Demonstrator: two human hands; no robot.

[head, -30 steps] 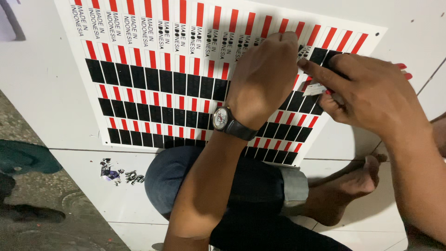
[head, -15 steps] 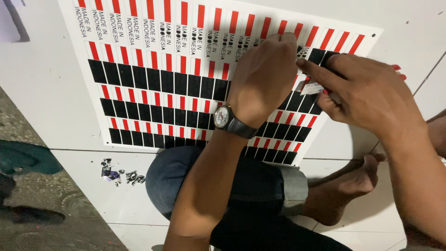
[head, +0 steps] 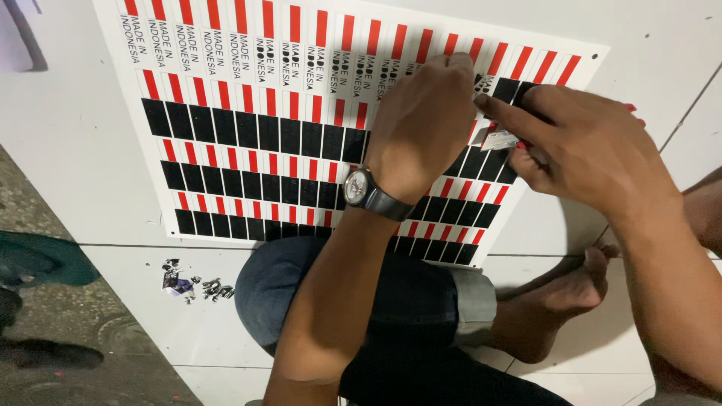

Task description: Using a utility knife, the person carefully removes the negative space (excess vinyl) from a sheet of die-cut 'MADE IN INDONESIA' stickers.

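Evidently the work was done low on the floor: a large sticker sheet (head: pixel 248 143), printed in rows of red bars, black blocks and small lettering, lay flat on the white floor tiles (head: pixel 68 150), its near edge just above the person's bent knee (head: pixel 361 293) in rolled-up jeans, with a bare foot (head: pixel 556 308) to the right.

The left hand (head: pixel 425 131), a wristwatch (head: pixel 368 192) on its wrist, lay palm down over the right part of the sheet, fingers curled toward the upper rows; whether its fingertips gripped anything could not be told, since the back of the hand hid them. The right hand (head: pixel 583 146) sat just beside it, touching or nearly so, fingers closed in a pinch around a small label (head: pixel 500 139) with white and red on it, held at the sheet's right side near the black blocks.

A little heap of peeled scraps (head: pixel 192 284) lay on the tile well apart, left of the knee.

The likely trouble was a tear: the label was small and pinched at one edge, so a pull at a steep angle could rip it or curl it onto itself. If the left hand eased its pressure, the whole sheet might lift or slide with the pull and crease the neighbouring rows. Adhesive could also cling to the fingertips.
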